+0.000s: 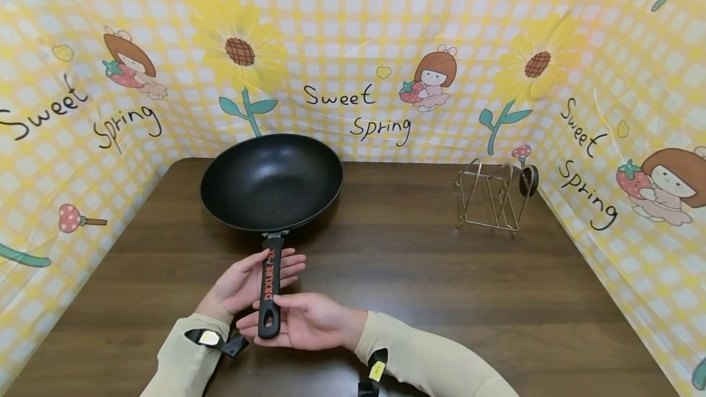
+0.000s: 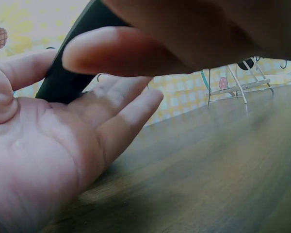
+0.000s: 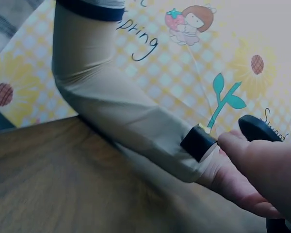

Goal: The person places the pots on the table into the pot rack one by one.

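A black non-stick pan [image 1: 271,182] stands on the brown table [image 1: 413,274], with its handle [image 1: 270,287] pointing toward me. My left hand [image 1: 239,283] lies palm up under the middle of the handle, fingers straight. The left wrist view shows this open palm [image 2: 48,145] with the dark handle [image 2: 70,73] across the fingers. My right hand [image 1: 314,323] lies palm up under the handle's end with the hanging hole, its fingers reaching left beneath it. In the right wrist view the right hand [image 3: 262,170] is beside the left sleeve [image 3: 111,111].
A gold wire rack [image 1: 485,201] with a dark round knob [image 1: 528,181] stands at the table's back right, also seen as the rack [image 2: 237,82] in the left wrist view. A yellow checked backdrop [image 1: 353,48] closes off the back and both sides.
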`<action>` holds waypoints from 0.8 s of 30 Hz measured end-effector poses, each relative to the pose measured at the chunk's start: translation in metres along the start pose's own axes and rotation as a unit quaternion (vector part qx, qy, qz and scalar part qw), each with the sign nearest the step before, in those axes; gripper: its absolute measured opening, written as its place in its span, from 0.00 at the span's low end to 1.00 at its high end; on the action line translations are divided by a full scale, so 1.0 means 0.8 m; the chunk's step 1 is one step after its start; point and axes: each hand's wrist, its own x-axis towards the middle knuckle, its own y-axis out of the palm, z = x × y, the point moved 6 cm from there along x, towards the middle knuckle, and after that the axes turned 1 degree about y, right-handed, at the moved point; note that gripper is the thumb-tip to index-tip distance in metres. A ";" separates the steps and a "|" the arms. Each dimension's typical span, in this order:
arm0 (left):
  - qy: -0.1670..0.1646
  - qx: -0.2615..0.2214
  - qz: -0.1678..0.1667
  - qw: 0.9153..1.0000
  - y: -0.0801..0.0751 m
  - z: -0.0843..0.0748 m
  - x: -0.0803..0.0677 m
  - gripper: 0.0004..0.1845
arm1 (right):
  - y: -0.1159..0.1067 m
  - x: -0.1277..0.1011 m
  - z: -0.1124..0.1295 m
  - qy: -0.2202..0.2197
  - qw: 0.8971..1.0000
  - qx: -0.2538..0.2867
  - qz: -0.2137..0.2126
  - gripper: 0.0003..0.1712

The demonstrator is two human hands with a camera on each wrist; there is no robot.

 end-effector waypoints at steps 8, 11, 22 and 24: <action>0.010 0.022 0.005 1.000 0.002 0.000 -0.003 0.32 | -0.004 0.004 0.009 -0.027 0.998 -0.004 -0.052 0.27; 0.009 0.021 0.012 1.000 0.002 -0.002 -0.002 0.31 | -0.005 0.003 0.011 -0.040 0.997 -0.017 -0.060 0.26; 0.000 0.002 0.032 0.999 0.003 0.000 0.002 0.27 | -0.009 0.008 0.012 -0.050 0.995 0.001 -0.081 0.22; -0.002 -0.002 0.042 0.999 0.003 0.000 0.003 0.26 | -0.008 0.009 0.012 -0.047 0.997 -0.005 -0.067 0.19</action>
